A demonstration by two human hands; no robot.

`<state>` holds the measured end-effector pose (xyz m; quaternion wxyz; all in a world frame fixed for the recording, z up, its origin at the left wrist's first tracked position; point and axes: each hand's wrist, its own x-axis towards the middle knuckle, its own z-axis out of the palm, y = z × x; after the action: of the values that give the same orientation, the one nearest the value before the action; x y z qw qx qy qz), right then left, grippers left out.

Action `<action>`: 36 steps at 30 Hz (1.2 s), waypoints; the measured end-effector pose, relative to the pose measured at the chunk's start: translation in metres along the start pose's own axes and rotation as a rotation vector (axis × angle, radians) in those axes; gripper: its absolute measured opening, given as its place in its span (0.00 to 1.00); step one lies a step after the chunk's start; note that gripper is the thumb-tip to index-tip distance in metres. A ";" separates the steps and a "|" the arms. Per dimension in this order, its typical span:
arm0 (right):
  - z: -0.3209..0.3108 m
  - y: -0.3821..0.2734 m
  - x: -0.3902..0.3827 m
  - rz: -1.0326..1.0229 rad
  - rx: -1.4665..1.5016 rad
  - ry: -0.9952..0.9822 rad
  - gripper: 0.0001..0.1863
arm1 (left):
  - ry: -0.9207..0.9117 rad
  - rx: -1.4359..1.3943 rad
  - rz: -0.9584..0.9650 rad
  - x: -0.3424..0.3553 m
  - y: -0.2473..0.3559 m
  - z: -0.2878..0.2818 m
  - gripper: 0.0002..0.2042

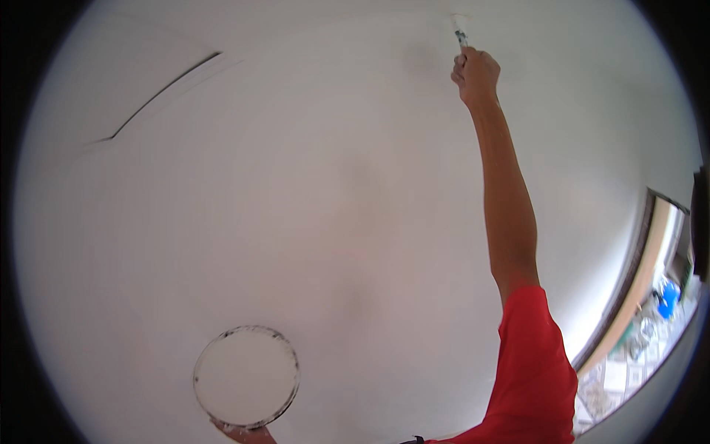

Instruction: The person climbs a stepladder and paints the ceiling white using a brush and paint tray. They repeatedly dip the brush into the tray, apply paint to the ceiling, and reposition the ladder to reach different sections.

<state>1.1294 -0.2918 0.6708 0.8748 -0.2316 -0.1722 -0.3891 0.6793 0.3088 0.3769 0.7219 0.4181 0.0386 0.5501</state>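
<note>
My right arm, in a red sleeve, stretches up to the top of the view. At its end my right hand (477,72) is closed around the handle of a paintbrush (461,33). The pale bristle end reaches the white painted surface (355,111); whether it presses on it I cannot tell. Low on the left, my left hand (248,434) grips a round paint container (247,377) from below, its fingers largely hidden. White, paint-like stuff fills the container's circle, and dark smudges mark its rim.
A thin dark slit or strip (163,90) runs slantwise across the white surface at upper left. On the right is a doorway with a dark-edged frame (629,281). Beyond it lie a patterned tile floor (615,376), a blue object (668,299) and other clutter.
</note>
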 end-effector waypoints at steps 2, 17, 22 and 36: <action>0.047 0.010 -0.076 0.087 -0.160 -0.174 0.08 | 0.074 -0.121 -0.072 0.009 0.014 -0.009 0.33; 0.155 0.322 -0.521 -1.025 -0.717 -1.244 0.06 | 0.106 0.131 0.031 0.132 -0.034 -0.109 0.26; 0.171 0.285 -0.479 -0.977 -0.460 -1.483 0.17 | 0.128 -0.036 -0.078 0.116 -0.054 -0.046 0.26; 0.197 0.379 -0.571 -0.767 -0.404 -1.666 0.03 | 0.381 0.067 -0.119 0.174 -0.046 -0.086 0.27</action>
<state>1.0295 0.3811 0.4575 0.2251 -0.5105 -0.7367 -0.3821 0.7378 0.4983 0.3619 0.7182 0.3272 0.2175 0.5743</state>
